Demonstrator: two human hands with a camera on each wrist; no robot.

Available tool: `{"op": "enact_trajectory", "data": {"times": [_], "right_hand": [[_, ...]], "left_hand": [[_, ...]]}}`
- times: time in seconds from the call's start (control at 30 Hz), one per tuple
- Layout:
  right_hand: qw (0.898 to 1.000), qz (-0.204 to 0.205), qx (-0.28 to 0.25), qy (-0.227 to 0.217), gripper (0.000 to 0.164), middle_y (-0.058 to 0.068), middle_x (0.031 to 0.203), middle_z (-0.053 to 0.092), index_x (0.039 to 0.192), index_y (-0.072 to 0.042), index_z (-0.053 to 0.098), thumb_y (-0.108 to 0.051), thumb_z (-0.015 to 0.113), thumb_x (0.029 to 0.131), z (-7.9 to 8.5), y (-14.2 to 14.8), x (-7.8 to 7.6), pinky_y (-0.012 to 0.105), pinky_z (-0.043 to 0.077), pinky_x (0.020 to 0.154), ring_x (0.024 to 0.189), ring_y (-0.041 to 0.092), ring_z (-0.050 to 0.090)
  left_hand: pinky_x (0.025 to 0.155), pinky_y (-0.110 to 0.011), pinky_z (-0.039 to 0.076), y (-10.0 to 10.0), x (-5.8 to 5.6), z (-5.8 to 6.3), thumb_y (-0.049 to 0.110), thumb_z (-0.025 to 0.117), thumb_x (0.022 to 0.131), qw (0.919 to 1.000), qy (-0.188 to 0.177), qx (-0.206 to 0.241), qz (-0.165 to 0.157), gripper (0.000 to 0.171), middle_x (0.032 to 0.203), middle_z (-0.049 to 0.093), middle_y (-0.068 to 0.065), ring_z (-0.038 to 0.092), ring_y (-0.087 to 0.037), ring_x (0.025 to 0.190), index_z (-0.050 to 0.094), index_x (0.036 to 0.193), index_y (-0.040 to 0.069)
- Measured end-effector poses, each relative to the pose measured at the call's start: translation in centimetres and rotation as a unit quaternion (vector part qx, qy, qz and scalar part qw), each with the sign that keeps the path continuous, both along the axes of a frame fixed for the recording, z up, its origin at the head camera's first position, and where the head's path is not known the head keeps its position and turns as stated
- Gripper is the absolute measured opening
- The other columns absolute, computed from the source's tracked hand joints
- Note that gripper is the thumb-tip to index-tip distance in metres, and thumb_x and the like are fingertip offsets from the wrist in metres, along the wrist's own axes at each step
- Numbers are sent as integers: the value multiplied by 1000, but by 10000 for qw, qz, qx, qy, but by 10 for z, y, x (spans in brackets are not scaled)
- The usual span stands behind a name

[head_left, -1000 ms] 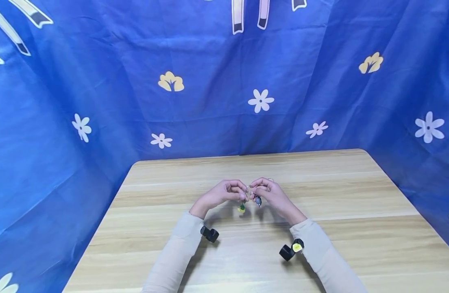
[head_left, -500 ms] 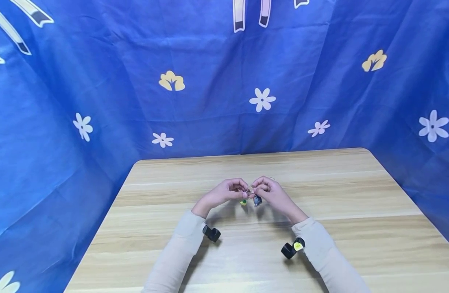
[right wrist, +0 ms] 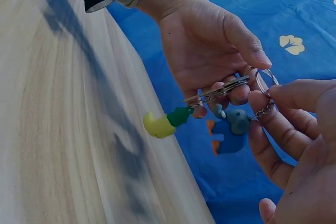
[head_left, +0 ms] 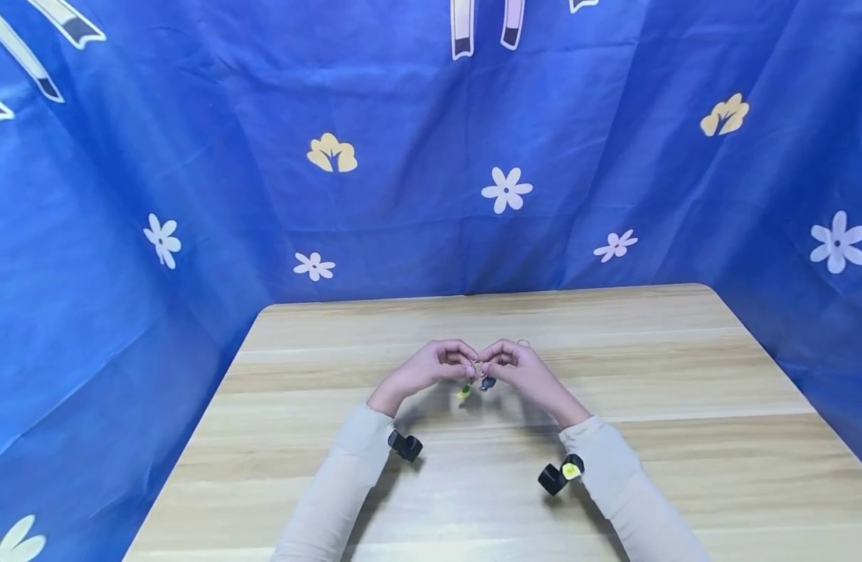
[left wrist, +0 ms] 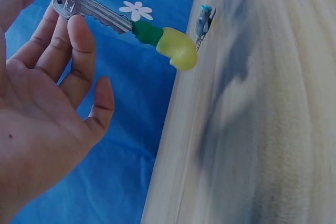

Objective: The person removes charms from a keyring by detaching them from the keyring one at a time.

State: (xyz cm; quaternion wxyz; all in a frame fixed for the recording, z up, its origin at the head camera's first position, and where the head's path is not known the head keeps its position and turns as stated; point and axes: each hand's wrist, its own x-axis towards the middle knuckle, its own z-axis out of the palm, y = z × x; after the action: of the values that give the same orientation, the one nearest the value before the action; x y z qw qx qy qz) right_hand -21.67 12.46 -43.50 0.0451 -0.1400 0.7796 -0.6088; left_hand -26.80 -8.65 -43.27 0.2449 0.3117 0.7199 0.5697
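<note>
In the head view my left hand [head_left: 427, 371] and right hand [head_left: 525, 378] meet at the fingertips above the wooden table. Between thumb and fingers, my left hand holds a metal split ring [right wrist: 266, 81] bearing silver keys [left wrist: 79, 2]. The right thumb and fingers pinch this ring from the other side. A blue and grey elephant charm [right wrist: 231, 129] with orange feet hangs on a short chain at the right fingers. Below the keys dangles a yellow charm with a green top [right wrist: 163, 123]. Right fingers partly hide the chain's end.
A small grey figure [left wrist: 203, 22] with a chain lies on the wooden table [head_left: 684, 375], and a thin ring [head_left: 523, 343] shows behind the right hand. Blue patterned cloth [head_left: 403, 218] surrounds the table's back and sides. Both wrists carry black cameras.
The fingertips of both hands have drawn slightly closer together. The elephant charm has shifted left and up, and the yellow and green charm has swung a little. The view has drifted slightly.
</note>
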Motion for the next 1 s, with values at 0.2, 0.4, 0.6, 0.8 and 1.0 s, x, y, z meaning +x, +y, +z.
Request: {"op": "enact_trajectory", "data": {"times": [0.2,0.4,0.6,0.8,1.0], "right_hand": [[9998,156,106,-64,20,9,91,70,104,2,59,-15,62,93,-2,2,0,30,48,86,86,10,63],[9999,131,40,-42,17,15,90,70,102,1,56,-14,60,94,-2,3,-1,30,46,85,85,13,64],[9995,307,-61,-64,12,2,83,67,100,0,52,-7,57,92,-2,1,1,30,48,84,82,12,64],[9978,581,-306,35,19,9,84,67,107,7,52,1,52,89,1,-1,5,25,54,76,78,9,64],[9967,627,-471,190,18,19,87,67,108,8,53,0,51,91,-1,1,8,26,55,76,78,8,65]], "left_hand": [[91,-46,53,0,0,-1,8,63,90,9999,-127,-50,-79,25,86,69,7,66,-10,84,59,111,-5],[88,-34,55,-3,2,-1,7,65,89,9992,-276,-8,-294,28,91,70,1,67,-11,86,58,113,-6],[85,-24,54,-4,4,2,6,64,89,9990,-279,-22,-339,29,91,70,3,67,-9,86,57,113,-8],[76,-29,54,-4,4,0,5,59,91,9992,-101,-17,-387,26,84,70,9,65,-6,78,56,113,-9],[75,-38,55,-5,4,-1,12,62,92,9995,114,-206,-226,28,86,73,-6,65,-9,73,60,114,-4]]}}
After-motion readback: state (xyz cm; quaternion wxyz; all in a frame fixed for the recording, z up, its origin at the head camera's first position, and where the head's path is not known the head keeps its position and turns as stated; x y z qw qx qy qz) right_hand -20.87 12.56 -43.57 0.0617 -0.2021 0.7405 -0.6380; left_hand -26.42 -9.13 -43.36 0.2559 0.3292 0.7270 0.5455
